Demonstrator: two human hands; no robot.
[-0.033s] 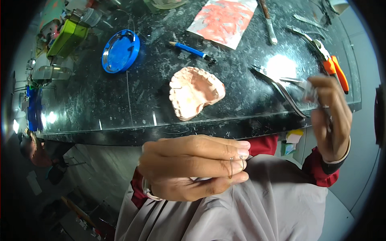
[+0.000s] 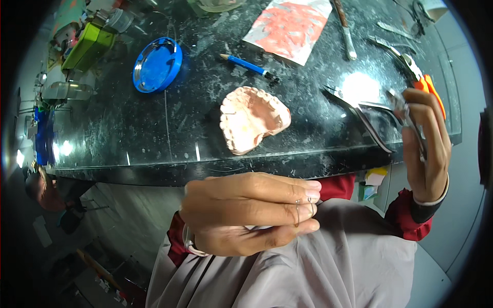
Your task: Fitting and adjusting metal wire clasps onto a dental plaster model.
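Below the front edge of the worktop point(image 2: 190, 123), the left hand point(image 2: 236, 210) holds bent wire point(image 2: 297, 215). Its fingers point(image 2: 267, 213) are narrow, closed on the wire with the thumb beneath; small loops project near the fingertips. Whether the wire is one piece or two cannot be determined. Compared with the preceding picture, this grip is practically unchanged.

The main change is at the right hand point(image 2: 430, 133). It sits slightly higher and farther right, is less blurred, and now overlaps the handles of the orange pliers point(image 2: 426, 84) in the view. Its fingers are bent around a metal tool point(image 2: 403, 109); the type and the jaw opening cannot be confirmed.

The cast point(image 2: 246, 123) stands on the worktop, beyond the left hand and untouched. The pencil point(image 2: 246, 64), lid point(image 2: 178, 64) and cast all appear slightly farther right, with their spacing the same; this indicates a small head movement.

Status, as judged: the wire is secured, but tool and wire are well apart, so no shaping is under way.
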